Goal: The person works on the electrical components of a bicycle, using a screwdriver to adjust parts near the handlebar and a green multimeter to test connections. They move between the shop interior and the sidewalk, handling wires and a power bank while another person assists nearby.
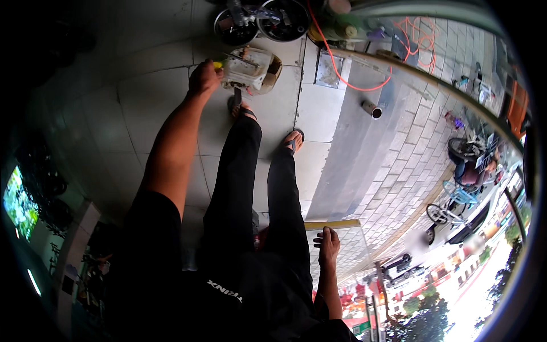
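Note:
My left hand point(204, 80) reaches forward on an outstretched arm, its fingers closed on a yellow handle point(218, 65). The rest of what the handle belongs to cannot be made out. Just to the right of that hand, a worn white plastic container point(259, 78) sits on the tiled floor, with a thin dark rod point(242, 59) and small bits in it. My right hand point(328, 246) hangs low at my right side, loosely curled with the fingers apart and nothing visible in them. It is nearest to a yellow-edged glass panel point(336, 224).
Two round black basins point(283, 20) with parts stand beyond the container. An orange hose point(364, 89) trails across the doorway. A metal pipe stub point(372, 109) rises near the grey ramp point(353, 142). Bicycles point(450, 208) stand on the brick pavement outside. My sandalled feet point(293, 141) are near the container.

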A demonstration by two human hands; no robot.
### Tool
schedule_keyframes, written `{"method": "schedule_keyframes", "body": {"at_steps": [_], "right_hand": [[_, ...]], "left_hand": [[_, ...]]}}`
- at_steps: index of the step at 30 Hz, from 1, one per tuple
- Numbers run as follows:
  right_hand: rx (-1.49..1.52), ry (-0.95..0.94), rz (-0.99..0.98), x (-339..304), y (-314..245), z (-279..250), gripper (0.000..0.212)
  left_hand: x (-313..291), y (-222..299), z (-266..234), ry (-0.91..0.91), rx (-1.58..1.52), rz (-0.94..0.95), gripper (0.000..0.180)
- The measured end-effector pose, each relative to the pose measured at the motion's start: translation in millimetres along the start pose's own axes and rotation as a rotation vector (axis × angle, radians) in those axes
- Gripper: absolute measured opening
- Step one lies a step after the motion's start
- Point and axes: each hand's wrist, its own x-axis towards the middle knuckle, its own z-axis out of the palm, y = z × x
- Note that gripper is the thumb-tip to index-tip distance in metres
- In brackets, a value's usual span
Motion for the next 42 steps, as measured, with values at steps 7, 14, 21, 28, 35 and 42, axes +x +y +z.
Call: {"method": "schedule_keyframes", "body": {"at_steps": [7,14,21,28,35,42], "right_hand": [[0.127,-0.042,-0.050,4,4,13,0.040],[0.206,-0.059,0.050,7,41,-7,0.042],[0.186,-0.062,-0.066,15,19,5,0.048],[0.197,0.027,-0.196,-20,-60,71,0.048],[0.033,-0.064,-0.262,-108,-160,215,0.044],[-0.011,-0.238,-0.436,-165,-287,332,0.042]], "left_hand": [[-19,-6,-1,0.039,0.001,-0.065,0.045],[-62,-15,11,0.067,-0.074,-0.182,0.060],[-231,20,62,0.006,-0.640,0.137,0.028],[-288,-28,-30,-0.059,-0.832,0.192,0.016],[-244,-210,-221,-0.160,-1.163,-0.583,0.031],[-201,-394,-334,0.015,-1.096,-0.866,0.020]]}}
